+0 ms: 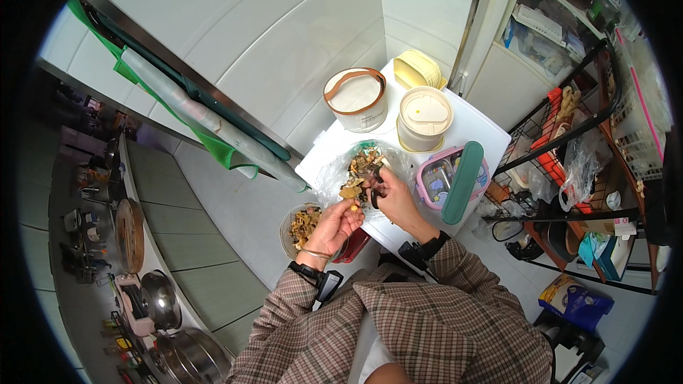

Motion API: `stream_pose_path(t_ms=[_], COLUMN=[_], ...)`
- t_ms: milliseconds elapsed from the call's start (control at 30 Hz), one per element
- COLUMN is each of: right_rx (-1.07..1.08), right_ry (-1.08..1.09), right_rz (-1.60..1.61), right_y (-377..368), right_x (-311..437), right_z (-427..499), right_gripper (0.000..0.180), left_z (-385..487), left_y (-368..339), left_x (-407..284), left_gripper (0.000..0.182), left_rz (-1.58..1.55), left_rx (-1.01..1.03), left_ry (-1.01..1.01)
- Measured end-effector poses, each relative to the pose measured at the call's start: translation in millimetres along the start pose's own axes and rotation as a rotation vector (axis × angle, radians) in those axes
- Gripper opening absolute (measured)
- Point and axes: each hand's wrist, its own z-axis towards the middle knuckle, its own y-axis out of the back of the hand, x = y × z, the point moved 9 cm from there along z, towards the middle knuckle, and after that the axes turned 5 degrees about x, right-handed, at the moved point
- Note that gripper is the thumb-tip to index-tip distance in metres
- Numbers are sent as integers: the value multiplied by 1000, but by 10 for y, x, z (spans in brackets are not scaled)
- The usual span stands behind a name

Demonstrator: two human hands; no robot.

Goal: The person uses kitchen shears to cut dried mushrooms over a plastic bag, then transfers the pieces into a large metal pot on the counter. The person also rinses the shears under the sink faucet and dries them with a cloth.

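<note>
My left hand pinches a small yellowish dried piece between thumb and fingers. My right hand grips scissors by their dark handles; fingers partly cover them, and the blades are hard to make out. Both hands are over the near side of an open clear plastic bag. On the bag lies a heap of dried brown pieces, possibly mushrooms. Left of my left wrist and lower down, a clear bowl contains similar pieces.
The white table also bears a cream fabric bag, a lidded cream canister, yellow containers, and a pink lunch box with a green case across it. A black wire rack stands right; a red object is below.
</note>
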Motion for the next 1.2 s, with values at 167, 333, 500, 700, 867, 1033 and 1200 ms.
stream_pose_path(t_ms=[167,333,500,700,867,1033,1200], right_rx=[179,189,163,34,119,132,77], right_ry=[51,85,134,90,2,67,104], right_rz=[-160,-406,-502,-450,-163,-338,-351], right_y=[-117,-141,-122,53,-28,-221,-140], right_x=[187,315,400,376,292,330,268], right_z=[54,44,41,114,61,34,76], right_gripper=[23,31,26,21,27,28,29], left_z=[-78,-130,-145,-179,-192,-163,-198], left_y=[-91,-116,-81,-46,0,6,30], left_x=[6,-9,-10,-29,-59,-126,-157], left_gripper=[17,15,18,18,19,18,19], left_rz=[22,38,116,135,216,465,470], left_rx=[-20,-42,-70,-85,-125,-154,-190], left_ry=[17,26,27,30,0,-108,-109])
